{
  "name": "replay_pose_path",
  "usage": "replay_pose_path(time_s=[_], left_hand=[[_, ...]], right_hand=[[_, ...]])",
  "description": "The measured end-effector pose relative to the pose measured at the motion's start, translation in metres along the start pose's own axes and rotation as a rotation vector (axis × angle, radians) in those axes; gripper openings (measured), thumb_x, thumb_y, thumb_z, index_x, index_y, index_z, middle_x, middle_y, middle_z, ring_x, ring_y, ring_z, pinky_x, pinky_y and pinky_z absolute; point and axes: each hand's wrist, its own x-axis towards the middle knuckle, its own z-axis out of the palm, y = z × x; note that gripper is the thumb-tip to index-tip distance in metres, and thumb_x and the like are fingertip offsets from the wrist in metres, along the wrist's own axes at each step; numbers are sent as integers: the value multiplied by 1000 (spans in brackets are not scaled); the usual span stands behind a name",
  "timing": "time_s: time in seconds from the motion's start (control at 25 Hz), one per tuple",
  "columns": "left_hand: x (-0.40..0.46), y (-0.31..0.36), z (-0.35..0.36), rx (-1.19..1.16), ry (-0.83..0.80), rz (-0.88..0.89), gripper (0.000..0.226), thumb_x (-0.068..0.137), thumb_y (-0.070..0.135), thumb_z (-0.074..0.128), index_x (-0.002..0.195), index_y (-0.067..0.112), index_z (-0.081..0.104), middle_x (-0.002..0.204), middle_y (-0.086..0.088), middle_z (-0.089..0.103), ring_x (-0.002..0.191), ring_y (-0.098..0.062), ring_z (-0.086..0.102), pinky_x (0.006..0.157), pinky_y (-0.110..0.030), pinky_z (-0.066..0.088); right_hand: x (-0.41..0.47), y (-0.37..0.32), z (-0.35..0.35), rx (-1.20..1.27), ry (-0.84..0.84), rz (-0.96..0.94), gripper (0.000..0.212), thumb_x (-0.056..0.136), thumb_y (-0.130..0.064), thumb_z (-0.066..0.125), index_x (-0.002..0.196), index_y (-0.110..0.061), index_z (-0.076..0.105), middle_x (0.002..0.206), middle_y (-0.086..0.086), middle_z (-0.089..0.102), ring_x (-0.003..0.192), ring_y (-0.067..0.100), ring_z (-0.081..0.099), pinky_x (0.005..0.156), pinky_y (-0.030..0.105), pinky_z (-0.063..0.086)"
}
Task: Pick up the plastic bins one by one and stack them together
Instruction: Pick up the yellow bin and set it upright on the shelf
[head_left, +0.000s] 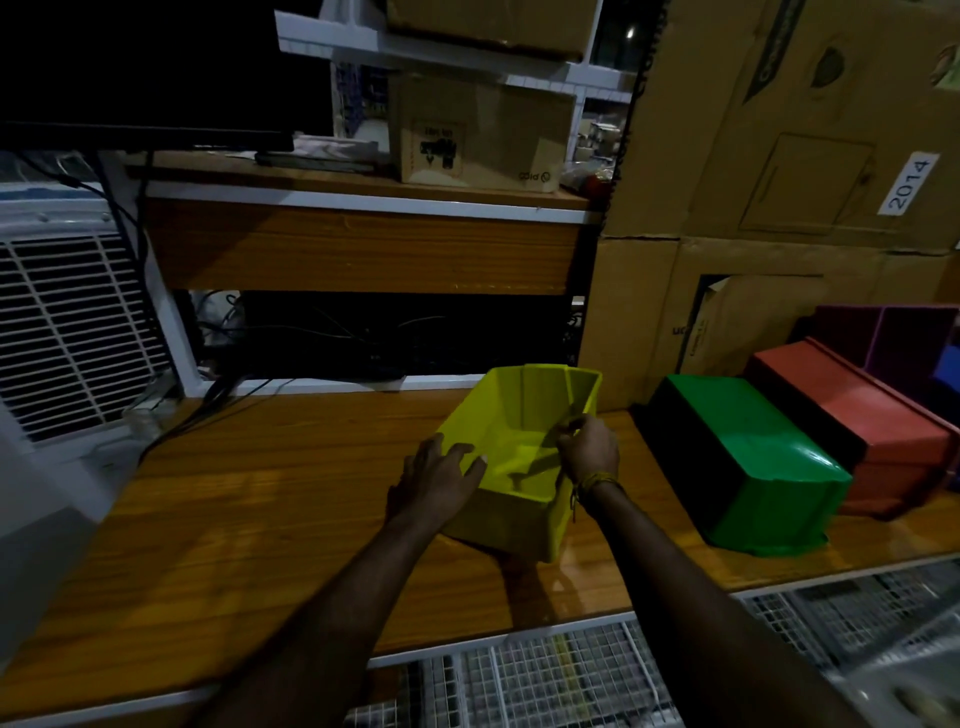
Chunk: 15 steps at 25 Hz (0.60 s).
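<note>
Yellow bin (511, 452) sits open-side up on the table (260, 509). Right hand (589, 449) pinches its right wall; left hand (439, 480), fingers spread, presses its left rim. Just right lie upturned green bin (753, 457) and red bin (852, 415), cartons (779, 156) behind.

A bright yellow bin (524, 457) sits on an orange-brown wood-grain tabletop (260, 519). Beside it are a green bin (753, 467) with a black side and a red bin (852, 415). Plain brown cardboard boxes (779, 156) stand behind, 1 bearing a white label (908, 183) printed 2014.
</note>
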Motion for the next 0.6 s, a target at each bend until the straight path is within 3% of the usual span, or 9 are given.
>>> replay_pose_path(time_s=[0.08, 0.16, 0.28, 0.48, 0.6], left_hand=[[3, -2, -8, 4, -8, -185, 52, 92, 62, 43, 138, 37, 48, 157, -7, 23, 138, -41, 29, 109, -57, 32], [7, -4, -16, -38, 9, -247, 51, 95, 52, 49, 139, 26, 49, 148, -14, 34, 124, -39, 47, 98, -46, 45], [10, -5, -23, -179, 113, -158, 41, 97, 36, 55, 133, 17, 56, 131, -16, 55, 102, -31, 60, 70, -29, 42], [11, 22, -46, -509, 489, -35, 29, 94, 32, 61, 118, 17, 66, 112, -11, 70, 98, -31, 65, 67, -25, 40], [11, 44, -61, -746, 619, 21, 28, 98, 33, 55, 121, 20, 65, 105, -4, 71, 89, -24, 67, 61, -22, 43]], right_hand=[[6, 2, 0, 20, -1, -10, 28, 85, -6, 62, 111, -10, 72, 115, 21, 70, 108, 38, 65, 85, 39, 52], [10, 5, 0, 74, 20, -19, 28, 84, -6, 62, 109, -9, 73, 111, 21, 72, 101, 37, 68, 82, 39, 53], [13, 6, -2, 233, 62, -70, 21, 88, -11, 63, 105, -7, 76, 106, 17, 75, 97, 33, 70, 78, 36, 53], [15, -7, -19, 747, -5, -33, 15, 84, -32, 69, 87, -22, 80, 94, 7, 74, 97, 32, 68, 82, 45, 53], [14, -18, -34, 845, -51, -12, 38, 95, -37, 56, 116, -8, 70, 115, 15, 68, 108, 28, 65, 85, 40, 48]])
